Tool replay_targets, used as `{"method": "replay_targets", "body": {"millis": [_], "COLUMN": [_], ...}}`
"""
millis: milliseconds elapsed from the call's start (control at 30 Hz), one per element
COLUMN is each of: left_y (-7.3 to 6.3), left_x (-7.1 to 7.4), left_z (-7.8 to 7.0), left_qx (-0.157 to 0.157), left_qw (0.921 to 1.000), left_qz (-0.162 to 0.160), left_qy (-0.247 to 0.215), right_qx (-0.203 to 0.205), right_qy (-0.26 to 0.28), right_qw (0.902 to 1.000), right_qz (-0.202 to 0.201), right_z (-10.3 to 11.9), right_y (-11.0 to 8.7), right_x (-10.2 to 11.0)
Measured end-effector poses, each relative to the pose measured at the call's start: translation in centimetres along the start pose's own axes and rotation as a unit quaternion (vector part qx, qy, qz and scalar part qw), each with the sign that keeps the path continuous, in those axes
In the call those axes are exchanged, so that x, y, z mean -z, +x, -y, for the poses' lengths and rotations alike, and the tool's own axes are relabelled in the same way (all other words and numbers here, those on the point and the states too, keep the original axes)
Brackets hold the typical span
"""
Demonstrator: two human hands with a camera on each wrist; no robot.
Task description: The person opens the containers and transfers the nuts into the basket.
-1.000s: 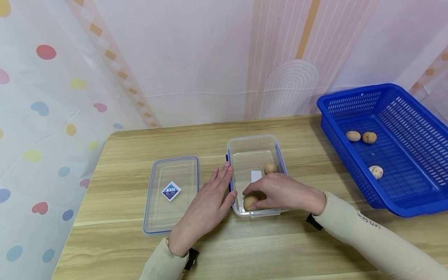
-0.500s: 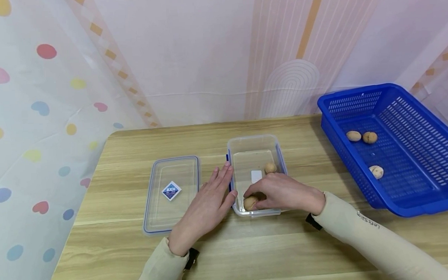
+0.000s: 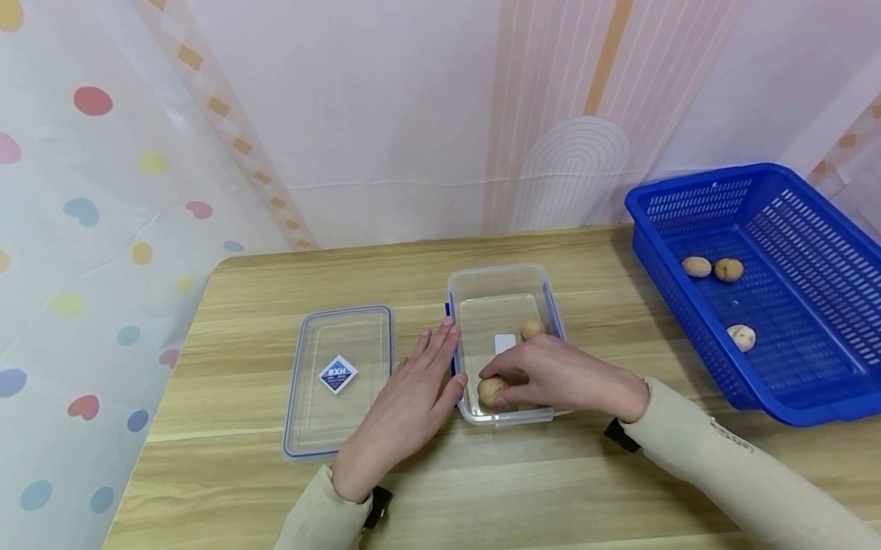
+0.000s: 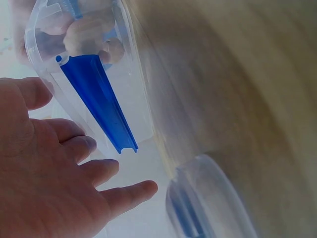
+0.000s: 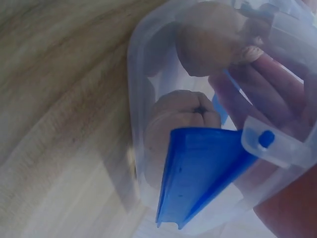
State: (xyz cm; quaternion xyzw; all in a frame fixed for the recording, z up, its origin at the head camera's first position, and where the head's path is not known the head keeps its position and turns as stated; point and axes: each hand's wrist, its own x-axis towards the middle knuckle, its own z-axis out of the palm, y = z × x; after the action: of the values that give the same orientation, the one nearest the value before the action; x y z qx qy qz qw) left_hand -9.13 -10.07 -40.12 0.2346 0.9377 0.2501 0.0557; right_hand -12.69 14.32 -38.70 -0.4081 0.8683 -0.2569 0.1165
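A clear plastic food box with blue side clips stands lidless on the wooden table. My right hand reaches into its near end and pinches a walnut between thumb and fingers. Another walnut lies by the box's right wall, just beyond that hand. Through the clear wall, the right wrist view shows the held walnut and one resting lower. My left hand lies along the box's left side, fingers extended at the rim. In the left wrist view a blue clip hangs down beside its fingers.
The clear lid, with a blue seal and a BXH label, lies flat left of the box, partly behind the left hand. A blue slotted basket with three walnuts in it stands to the right. A patterned curtain hangs behind the table.
The right hand has shifted slightly with the walnut in its fingers, the wrist moving a little to the right. The left hand, lid and basket stay in place.
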Motion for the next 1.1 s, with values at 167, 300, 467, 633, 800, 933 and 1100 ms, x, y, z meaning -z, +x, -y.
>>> {"method": "replay_targets", "body": {"millis": [167, 300, 467, 633, 800, 933, 1100], "left_y": [0.0, -0.1, 0.0, 0.0, 0.0, 0.1, 0.1], "left_x": [0.0, 0.1, 0.1, 0.0, 0.0, 0.0, -0.1], "left_z": [0.0, -0.1, -0.1, -0.1, -0.1, -0.2, -0.1], "left_qx": [0.001, 0.001, 0.000, -0.001, 0.002, 0.002, 0.000], "left_qw": [1.0000, 1.0000, 1.0000, 1.0000, 1.0000, 1.0000, 1.0000], "left_qz": [0.000, 0.004, 0.003, 0.001, 0.001, -0.001, -0.005], "left_qy": [-0.001, 0.003, 0.008, 0.009, 0.008, 0.007, 0.007], "right_qx": [0.003, 0.004, -0.007, -0.017, -0.013, -0.006, 0.003], "right_qy": [0.019, 0.014, 0.017, 0.019, 0.023, 0.022, 0.006], "right_qw": [0.9997, 0.9992, 0.9980, 0.9962, 0.9931, 0.9900, 0.9850], "right_qz": [-0.014, -0.038, -0.061, -0.084, -0.115, -0.139, -0.172], "right_z": [0.2, 0.4, 0.7, 1.0, 1.1, 1.2, 1.2], "right_y": [-0.2, -0.6, -1.3, -2.0, -2.7, -3.4, -4.5], "right_x": [0.3, 0.6, 0.8, 1.2, 1.5, 1.8, 2.3]}}
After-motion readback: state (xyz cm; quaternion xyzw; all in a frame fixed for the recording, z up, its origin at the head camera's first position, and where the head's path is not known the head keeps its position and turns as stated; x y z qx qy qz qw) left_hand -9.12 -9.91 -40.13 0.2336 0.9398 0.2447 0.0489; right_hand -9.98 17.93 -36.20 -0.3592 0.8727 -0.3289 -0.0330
